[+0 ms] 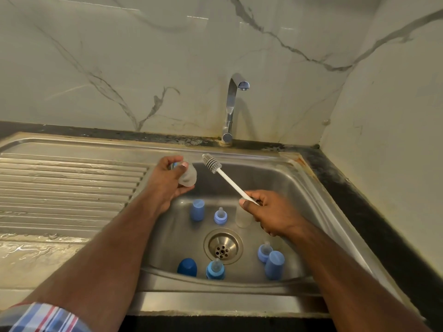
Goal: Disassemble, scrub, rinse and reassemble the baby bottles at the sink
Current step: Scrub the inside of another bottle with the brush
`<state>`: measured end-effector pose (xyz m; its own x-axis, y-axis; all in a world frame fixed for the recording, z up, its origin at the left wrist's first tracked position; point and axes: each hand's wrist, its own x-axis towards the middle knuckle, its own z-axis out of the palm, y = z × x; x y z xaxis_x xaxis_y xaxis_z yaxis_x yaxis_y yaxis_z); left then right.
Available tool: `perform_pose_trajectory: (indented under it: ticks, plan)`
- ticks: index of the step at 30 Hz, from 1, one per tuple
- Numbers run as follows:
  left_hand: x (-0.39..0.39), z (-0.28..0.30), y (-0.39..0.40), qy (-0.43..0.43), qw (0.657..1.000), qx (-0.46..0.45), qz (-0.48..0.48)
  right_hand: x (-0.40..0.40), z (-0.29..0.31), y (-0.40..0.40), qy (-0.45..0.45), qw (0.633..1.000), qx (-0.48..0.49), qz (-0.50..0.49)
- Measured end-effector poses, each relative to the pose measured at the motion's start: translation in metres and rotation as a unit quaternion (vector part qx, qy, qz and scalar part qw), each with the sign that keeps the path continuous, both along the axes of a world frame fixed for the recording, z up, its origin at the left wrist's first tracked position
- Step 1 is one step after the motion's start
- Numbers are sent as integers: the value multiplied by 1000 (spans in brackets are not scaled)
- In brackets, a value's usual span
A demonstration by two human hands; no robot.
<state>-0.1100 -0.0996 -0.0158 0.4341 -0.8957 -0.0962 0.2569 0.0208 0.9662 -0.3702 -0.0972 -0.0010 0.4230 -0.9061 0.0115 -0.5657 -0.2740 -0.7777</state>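
- Checked sleeve (45, 317) sits nearest, on the left arm.
- Left hand (167, 180) grips a clear bottle (188, 179) over the sink (294, 173) rim.
- Right hand (268, 212) pinches the brush (225, 176) handle, bristles just beside the bottle.
- Scrubbing looks in hand; next, bristles must enter the bottle's mouth.
- Blue caps (197, 209) and teats stand round the drain (223, 245).

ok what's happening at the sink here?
A person is washing baby bottles. The left hand grips a clear plastic bottle over the steel sink basin; the right hand holds a white-handled bottle brush, bristles near the bottle but not inside it. Blue caps and blue collars with clear teats stand around the drain. No water shows at the chrome tap.
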Motion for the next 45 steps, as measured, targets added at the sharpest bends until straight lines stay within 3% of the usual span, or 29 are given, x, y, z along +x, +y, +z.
perform_pose_trajectory:
  ticks: [6, 16, 26, 31, 45]
  plan:
    - [7, 2, -2, 137, 990, -26, 32, 3, 2, 3, -21, 999, 21, 13]
    - [11, 7, 0, 201, 977, -33, 59, 3, 1, 1, 26, 1000, 4, 18]
    - [5, 9, -2, 197, 980, -22, 17, 7, 0, 1, 125, 986, -109, 24]
    - [-2, 9, 0, 168, 986, 5, -18, 18, -1, 5, 208, 957, -199, 25]
    - [-15, 16, 7, 172, 982, -15, -81, 30, -2, 10, 144, 981, -130, 17]
